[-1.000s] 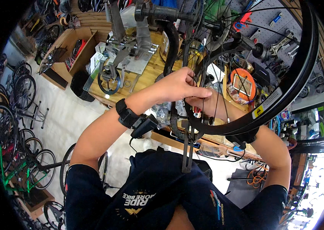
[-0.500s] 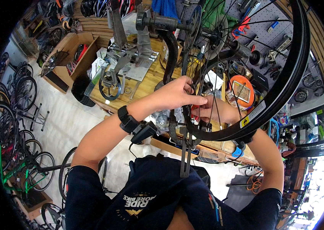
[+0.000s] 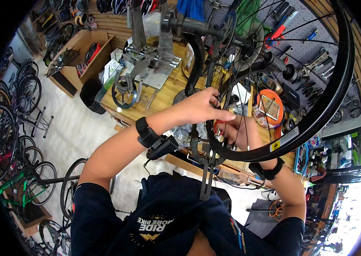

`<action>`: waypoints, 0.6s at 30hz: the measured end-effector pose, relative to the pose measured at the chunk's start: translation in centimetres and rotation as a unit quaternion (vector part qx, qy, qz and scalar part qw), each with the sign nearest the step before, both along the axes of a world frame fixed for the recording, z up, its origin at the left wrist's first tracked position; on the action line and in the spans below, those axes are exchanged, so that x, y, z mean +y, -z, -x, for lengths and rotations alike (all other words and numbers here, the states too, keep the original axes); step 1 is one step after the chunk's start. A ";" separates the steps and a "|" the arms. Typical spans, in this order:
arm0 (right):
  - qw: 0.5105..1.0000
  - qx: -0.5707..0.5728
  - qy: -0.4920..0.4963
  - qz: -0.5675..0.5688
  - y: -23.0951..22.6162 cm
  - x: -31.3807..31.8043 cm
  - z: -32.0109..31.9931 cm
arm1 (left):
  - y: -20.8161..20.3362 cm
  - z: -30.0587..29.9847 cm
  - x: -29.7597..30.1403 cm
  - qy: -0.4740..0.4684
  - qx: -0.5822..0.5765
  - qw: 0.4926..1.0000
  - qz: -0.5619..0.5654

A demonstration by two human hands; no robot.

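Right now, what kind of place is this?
Most likely a bicycle repair workshop: both hands work on a black spoked wheel, hand tools hang on a pegboard, and parked bicycles line the floor.

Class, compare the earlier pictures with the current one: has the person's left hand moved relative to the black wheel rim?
Cannot tell. The left hand stays at the spokes inside the black wheel rim; the whole view shifts together, so the head camera probably moved.

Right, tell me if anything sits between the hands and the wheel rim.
Nothing visible does. The left hand lies against the spokes just inside the black wheel rim, and the right hand reaches in among the spokes from below. Both are already at the wheel; only the thin spokes cross in front of the right hand.
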State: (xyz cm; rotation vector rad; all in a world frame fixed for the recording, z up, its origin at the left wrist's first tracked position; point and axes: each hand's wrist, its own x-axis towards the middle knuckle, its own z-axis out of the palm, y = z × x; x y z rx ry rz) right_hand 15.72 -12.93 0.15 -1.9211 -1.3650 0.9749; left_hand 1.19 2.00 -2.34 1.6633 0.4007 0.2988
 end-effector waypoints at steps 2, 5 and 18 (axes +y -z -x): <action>0.987 -0.100 -0.068 -0.105 0.1 -0.7 0.9 | 0.8 -0.2 0.3 -0.005 -0.001 1.000 -0.011; 0.991 -0.022 -0.057 -0.123 2.0 -0.6 -0.8 | 0.8 -0.5 0.5 0.014 -0.008 1.000 -0.004; 0.963 -0.068 0.077 -0.247 -1.7 0.3 -0.8 | -1.1 0.2 0.1 -0.005 -0.002 1.000 0.005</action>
